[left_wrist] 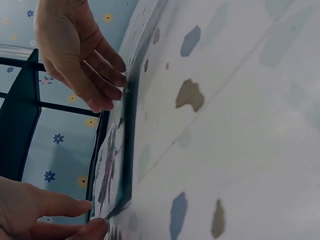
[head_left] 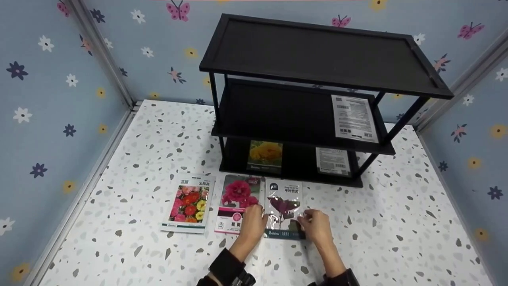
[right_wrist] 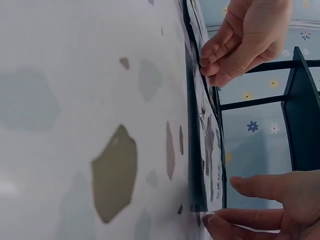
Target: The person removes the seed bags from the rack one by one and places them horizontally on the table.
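Observation:
Between my two hands lies a seed packet with a purple-leaved plant (head_left: pixel 283 210), face up on the speckled table. At its left edge, my left hand (head_left: pixel 253 224) pinches with thumb and finger and overlaps the neighbouring packet in the head view. My right hand (head_left: pixel 317 226) touches the right edge, its thumb (right_wrist: pixel 255 186) and finger apart at the packet's corner in the right wrist view. Left of these lies a seed packet with a magenta flower (head_left: pixel 238 192), partly covered by my left hand. Farther left is a packet picturing multicoloured flowers (head_left: pixel 189 204).
A black three-tier shelf (head_left: pixel 317 55) stands behind the packets. Its middle tier carries a packet with printed text (head_left: pixel 354 118). On the bottom tier are a yellow-flower packet (head_left: pixel 265 155) and another text-side-up packet (head_left: pixel 333 161). Flower-patterned walls (head_left: pixel 51 99) enclose the table.

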Tool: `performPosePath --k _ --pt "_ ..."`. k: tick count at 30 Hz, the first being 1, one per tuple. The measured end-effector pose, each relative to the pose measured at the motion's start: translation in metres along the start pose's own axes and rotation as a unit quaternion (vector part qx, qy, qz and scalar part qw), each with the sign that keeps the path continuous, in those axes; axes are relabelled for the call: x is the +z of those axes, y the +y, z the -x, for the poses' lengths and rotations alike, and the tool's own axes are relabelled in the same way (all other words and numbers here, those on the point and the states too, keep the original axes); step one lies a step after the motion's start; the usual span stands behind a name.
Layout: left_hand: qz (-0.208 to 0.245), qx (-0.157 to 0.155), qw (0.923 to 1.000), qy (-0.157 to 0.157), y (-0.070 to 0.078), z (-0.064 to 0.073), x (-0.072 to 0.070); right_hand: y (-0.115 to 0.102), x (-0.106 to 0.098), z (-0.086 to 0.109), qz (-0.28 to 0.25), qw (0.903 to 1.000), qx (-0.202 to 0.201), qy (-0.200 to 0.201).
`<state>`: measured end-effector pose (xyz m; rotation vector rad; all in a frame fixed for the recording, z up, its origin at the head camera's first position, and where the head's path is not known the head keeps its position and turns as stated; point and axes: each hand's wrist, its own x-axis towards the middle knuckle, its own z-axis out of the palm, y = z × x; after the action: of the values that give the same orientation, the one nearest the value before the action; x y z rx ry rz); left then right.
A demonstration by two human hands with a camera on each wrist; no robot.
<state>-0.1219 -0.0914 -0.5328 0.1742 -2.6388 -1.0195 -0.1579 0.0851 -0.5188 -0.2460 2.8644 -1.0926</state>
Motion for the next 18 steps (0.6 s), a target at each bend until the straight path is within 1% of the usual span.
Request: performPosePath --k 4,6,8,10,12,15,18 --pt "-0.015 0.010 0.9997 -0.013 0.007 -0.001 -0.010 -0.002 -0.010 0.003 0.004 1.0000 0.000 -0.008" --pt "-0.020 0.020 0.9993 -0.022 0.012 -0.004 -0.016 -0.003 -0.016 0.003 0.007 0.9998 -0.016 -0.007" --pt "-0.016 0.037 0.9985 -0.038 0.018 -0.007 -0.022 -0.004 -0.024 0.002 0.007 0.9992 -0.038 -0.006" --pt "-0.011 0.057 0.9963 -0.063 0.024 -0.012 -0.028 -0.005 -0.033 0.002 -0.002 0.9982 -0.059 -0.008" --pt "0.000 0.075 0.9924 -0.098 0.031 -0.019 -0.035 -0.006 -0.042 0.001 -0.005 0.9968 -0.078 -0.013" --pt "0.019 0.087 0.9847 -0.150 0.043 -0.029 -0.045 -0.008 -0.057 -0.002 -0.002 0.9953 -0.095 -0.022" --pt "0.031 0.094 0.9769 -0.189 0.058 -0.042 -0.056 -0.013 -0.073 -0.006 0.020 0.9936 -0.108 -0.023"
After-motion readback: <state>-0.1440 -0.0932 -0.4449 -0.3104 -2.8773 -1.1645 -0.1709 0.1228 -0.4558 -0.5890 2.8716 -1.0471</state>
